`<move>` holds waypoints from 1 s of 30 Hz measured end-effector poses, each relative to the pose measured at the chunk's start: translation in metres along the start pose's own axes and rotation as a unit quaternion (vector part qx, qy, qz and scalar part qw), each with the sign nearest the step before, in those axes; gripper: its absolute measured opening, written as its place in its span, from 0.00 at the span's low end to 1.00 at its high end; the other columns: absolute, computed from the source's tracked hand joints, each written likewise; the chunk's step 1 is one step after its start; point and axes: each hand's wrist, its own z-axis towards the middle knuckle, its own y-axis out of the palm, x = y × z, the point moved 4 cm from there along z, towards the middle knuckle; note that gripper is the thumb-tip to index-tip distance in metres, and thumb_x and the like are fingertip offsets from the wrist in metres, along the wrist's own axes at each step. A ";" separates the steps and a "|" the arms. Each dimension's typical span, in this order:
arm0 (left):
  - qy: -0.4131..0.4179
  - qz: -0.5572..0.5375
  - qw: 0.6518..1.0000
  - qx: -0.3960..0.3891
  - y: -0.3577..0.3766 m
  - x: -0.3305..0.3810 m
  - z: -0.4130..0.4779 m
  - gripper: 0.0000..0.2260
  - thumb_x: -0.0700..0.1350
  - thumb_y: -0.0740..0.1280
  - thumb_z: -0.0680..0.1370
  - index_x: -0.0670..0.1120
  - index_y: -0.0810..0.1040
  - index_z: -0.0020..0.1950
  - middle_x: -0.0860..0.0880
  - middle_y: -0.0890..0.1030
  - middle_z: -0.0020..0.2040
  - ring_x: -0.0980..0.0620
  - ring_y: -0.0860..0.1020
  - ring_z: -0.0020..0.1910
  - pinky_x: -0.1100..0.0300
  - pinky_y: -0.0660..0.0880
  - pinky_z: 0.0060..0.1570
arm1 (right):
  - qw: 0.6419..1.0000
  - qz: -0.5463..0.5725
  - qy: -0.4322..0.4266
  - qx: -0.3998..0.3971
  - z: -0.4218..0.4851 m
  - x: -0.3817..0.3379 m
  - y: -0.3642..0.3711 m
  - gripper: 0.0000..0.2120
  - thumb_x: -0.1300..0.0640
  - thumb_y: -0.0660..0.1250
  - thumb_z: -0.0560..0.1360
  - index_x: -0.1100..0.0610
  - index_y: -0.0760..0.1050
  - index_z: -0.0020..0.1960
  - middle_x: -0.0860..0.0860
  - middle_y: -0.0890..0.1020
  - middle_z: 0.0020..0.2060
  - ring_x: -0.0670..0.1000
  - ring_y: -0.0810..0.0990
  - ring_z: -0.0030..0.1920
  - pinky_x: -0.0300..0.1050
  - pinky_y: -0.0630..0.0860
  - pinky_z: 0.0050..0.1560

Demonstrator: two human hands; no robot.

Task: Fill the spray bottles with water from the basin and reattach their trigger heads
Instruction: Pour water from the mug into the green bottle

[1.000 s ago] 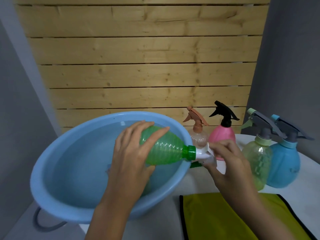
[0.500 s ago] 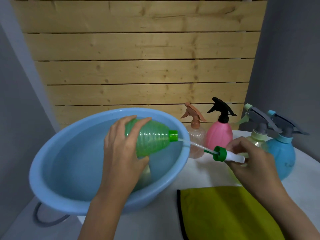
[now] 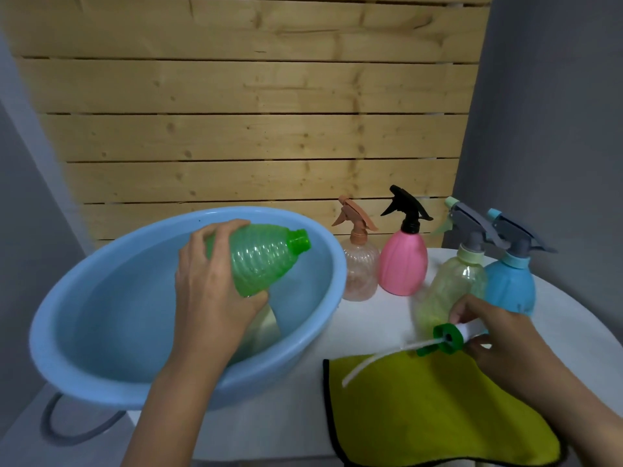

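Observation:
My left hand [image 3: 215, 291] grips a ribbed green spray bottle [image 3: 261, 261] by its body, tilted over the light blue basin [image 3: 67, 315] with its open neck pointing up and right. The basin holds water. My right hand [image 3: 499, 335] holds the bottle's white trigger head with its green collar [image 3: 448, 338] just above the yellow-green cloth [image 3: 438, 412]. The head's white dip tube [image 3: 371, 362] hangs down left over the cloth.
Behind, on the white table [image 3: 381, 318], stand several capped spray bottles: a clear peach one [image 3: 359, 267], a pink one [image 3: 403, 264], a pale green one [image 3: 451, 284] and a blue one [image 3: 509, 284]. A wooden slat wall [image 3: 253, 129] backs the table.
The trigger head came off the green bottle. My right hand drew it right and down to the cloth, pulling the dip tube fully out. My left hand kept the bottle over the basin.

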 end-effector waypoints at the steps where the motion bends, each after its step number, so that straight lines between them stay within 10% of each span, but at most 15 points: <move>1: 0.001 -0.004 1.000 0.000 0.000 0.000 0.000 0.40 0.36 0.79 0.56 0.51 0.70 0.66 0.47 0.70 0.60 0.43 0.69 0.58 0.49 0.69 0.57 | 1.000 -0.001 0.001 -0.007 -0.001 0.001 0.000 0.21 0.77 0.69 0.65 0.51 0.73 0.38 0.45 0.79 0.34 0.49 0.77 0.36 0.36 0.72 0.37; 14: -0.009 -0.025 0.999 0.021 -0.002 0.002 0.001 0.39 0.38 0.79 0.58 0.49 0.71 0.67 0.45 0.71 0.60 0.41 0.70 0.58 0.48 0.68 0.58 | 0.951 -0.283 -0.005 -0.126 -0.011 0.007 0.036 0.23 0.66 0.71 0.68 0.50 0.59 0.48 0.49 0.61 0.46 0.50 0.61 0.45 0.39 0.64 0.36; 21: -0.011 -0.032 0.999 0.018 -0.004 0.003 0.002 0.39 0.38 0.80 0.58 0.49 0.71 0.67 0.44 0.71 0.60 0.41 0.71 0.57 0.50 0.68 0.57 | 0.916 -0.279 0.072 -0.279 -0.025 -0.002 0.042 0.19 0.52 0.65 0.74 0.50 0.55 0.54 0.51 0.52 0.49 0.51 0.54 0.52 0.42 0.60 0.49; 30: -0.012 -0.042 0.999 0.016 -0.003 0.004 0.001 0.39 0.39 0.80 0.58 0.49 0.71 0.67 0.45 0.71 0.60 0.42 0.70 0.58 0.51 0.68 0.58 | 0.967 -0.138 -0.015 -0.215 -0.018 -0.029 0.042 0.32 0.32 0.65 0.70 0.38 0.56 0.69 0.41 0.56 0.69 0.44 0.54 0.71 0.41 0.61 0.69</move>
